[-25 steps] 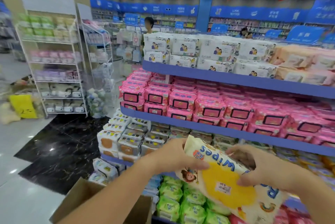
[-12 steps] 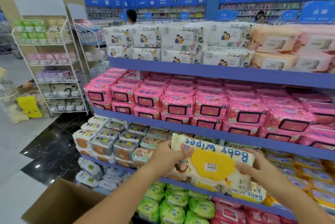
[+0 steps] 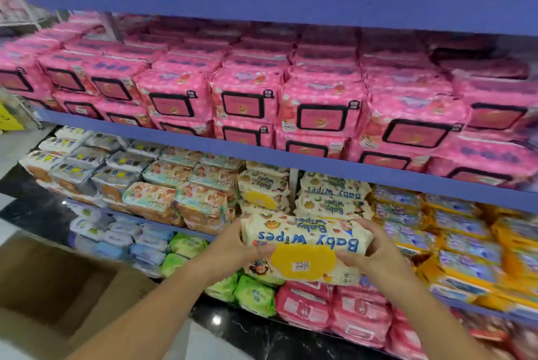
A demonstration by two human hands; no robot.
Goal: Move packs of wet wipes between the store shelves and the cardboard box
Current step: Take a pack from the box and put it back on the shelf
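I hold a cream pack of baby wipes (image 3: pixel 305 246) with a yellow lid and blue lettering, upside down, at the front edge of the third shelf. My left hand (image 3: pixel 233 249) grips its left end and my right hand (image 3: pixel 375 255) grips its right end. Directly behind it lie stacked packs of the same kind (image 3: pixel 332 193). The open cardboard box (image 3: pixel 55 292) stands on the floor at lower left, under my left forearm; its inside looks empty from here.
Blue-edged shelves (image 3: pixel 262 153) fill the view. Pink packs (image 3: pixel 320 106) crowd the shelf above. Orange and teal packs (image 3: pixel 177 199) lie to the left, blue and yellow packs (image 3: pixel 465 246) to the right, green (image 3: pixel 253 292) and pink packs below. Dark floor tiles (image 3: pixel 37 211) show at left.
I have stepped closer to the shelves and the view has tipped down. Both hands carried the pack forward to the stack of matching packs, and it is now turned with its lettering upside down.
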